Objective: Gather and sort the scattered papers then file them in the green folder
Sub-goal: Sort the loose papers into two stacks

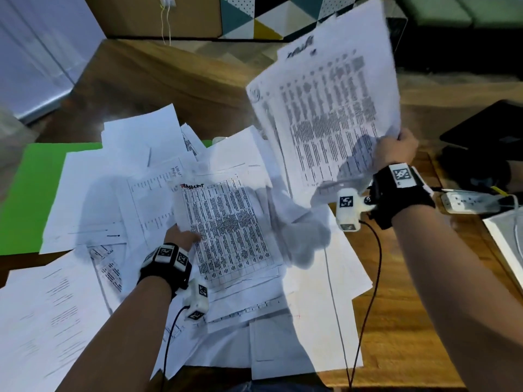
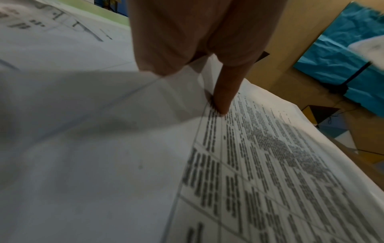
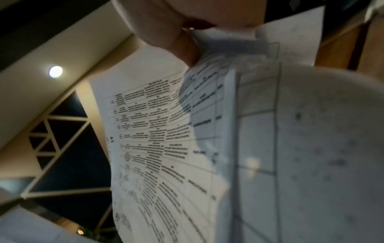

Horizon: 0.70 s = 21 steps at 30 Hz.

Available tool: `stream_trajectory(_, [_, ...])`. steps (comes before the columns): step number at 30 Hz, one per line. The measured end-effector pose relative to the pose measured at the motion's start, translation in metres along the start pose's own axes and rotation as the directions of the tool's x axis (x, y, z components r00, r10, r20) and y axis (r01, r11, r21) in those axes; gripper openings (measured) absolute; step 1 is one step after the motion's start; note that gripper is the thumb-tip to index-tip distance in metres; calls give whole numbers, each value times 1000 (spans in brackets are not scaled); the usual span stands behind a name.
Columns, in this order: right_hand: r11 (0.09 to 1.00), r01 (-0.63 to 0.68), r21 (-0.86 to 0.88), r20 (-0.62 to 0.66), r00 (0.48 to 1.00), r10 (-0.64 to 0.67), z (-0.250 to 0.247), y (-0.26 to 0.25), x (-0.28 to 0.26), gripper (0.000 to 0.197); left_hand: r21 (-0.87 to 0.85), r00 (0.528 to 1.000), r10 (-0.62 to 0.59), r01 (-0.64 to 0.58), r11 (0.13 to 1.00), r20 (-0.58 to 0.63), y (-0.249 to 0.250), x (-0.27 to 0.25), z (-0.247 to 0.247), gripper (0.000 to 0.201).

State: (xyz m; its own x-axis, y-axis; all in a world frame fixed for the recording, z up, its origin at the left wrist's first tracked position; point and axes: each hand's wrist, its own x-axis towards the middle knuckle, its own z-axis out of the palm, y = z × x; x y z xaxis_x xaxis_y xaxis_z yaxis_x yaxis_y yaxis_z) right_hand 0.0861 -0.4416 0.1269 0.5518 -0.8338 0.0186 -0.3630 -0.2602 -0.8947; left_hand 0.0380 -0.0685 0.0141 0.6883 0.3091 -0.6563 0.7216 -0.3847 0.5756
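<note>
Many white papers lie scattered in a heap over the wooden table. The green folder lies flat at the left, partly under the heap. My right hand holds a bunch of printed table sheets up in the air at the right; in the right wrist view the thumb pinches these sheets. My left hand grips the left edge of another printed table sheet on top of the heap, with a finger pressing on that sheet.
A white power strip lies at the table's right edge beside a black object. A white tray-like thing sits at the far right. Cables run from both wrist cameras toward me.
</note>
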Motion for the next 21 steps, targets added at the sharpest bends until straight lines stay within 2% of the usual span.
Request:
stream_trajectory(1, [995, -74, 72, 18, 997, 73, -3, -5, 1, 26, 2, 1000, -8, 8, 1000, 4, 0, -1, 0, 71])
stream_trajectory(2, [993, -104, 47, 59, 993, 101, -5, -6, 8, 25, 8, 1000, -16, 16, 1000, 10, 1, -2, -1, 74])
stream_trajectory(4, [955, -203, -216, 202, 948, 247, -10, 2, 14, 29, 43, 999, -30, 29, 999, 19, 1, -1, -3, 74])
stream_trajectory(6, [870, -259, -419, 243, 892, 382, -10, 24, 16, 43, 74, 999, -37, 36, 997, 23, 1, -1, -5, 68])
stream_trajectory(7, [866, -244, -437, 271, 882, 385, -9, 39, 13, 44, 85, 999, -39, 36, 996, 27, 3, -1, -6, 69])
stream_trajectory(8, [820, -172, -545, 305, 871, 386, -8, 53, 6, 41, 91, 999, -32, 29, 995, 33, 4, -1, -6, 69])
stream_trajectory(9, [769, -186, -611, 287, 853, 435, -10, 65, -7, 37, 88, 999, -27, 24, 996, 36, 4, -1, -5, 67])
stream_trajectory(10, [725, -127, -677, 329, 829, 452, -12, 74, -22, 34, 86, 999, -16, 13, 996, 34, 4, -1, -5, 64])
stream_trajectory(11, [711, -131, -690, 335, 814, 475, -12, 87, -33, 33, 91, 999, -10, 7, 996, 31, 4, -1, -4, 60])
stream_trajectory(14, [668, -52, -743, 447, 703, 553, -6, 127, -54, 23, 103, 1000, 8, -11, 995, 28, 4, -2, -2, 52])
stream_trajectory(15, [685, -73, -725, 461, 687, 562, -4, 140, -59, 18, 102, 1000, 13, -16, 995, 25, 4, -2, -2, 51])
stream_trajectory(17, [728, -217, -650, 495, 606, 622, -5, 148, -71, 21, 101, 1000, 7, -10, 995, 28, 3, -2, -3, 49])
stream_trajectory(19, [748, -342, -569, 504, 573, 646, -7, 153, -73, 33, 102, 999, 0, -4, 995, 33, 3, -2, -3, 47])
stream_trajectory(21, [765, -382, -519, 534, 553, 639, -8, 147, -74, 36, 96, 999, 1, -4, 995, 32, 3, -3, -2, 49])
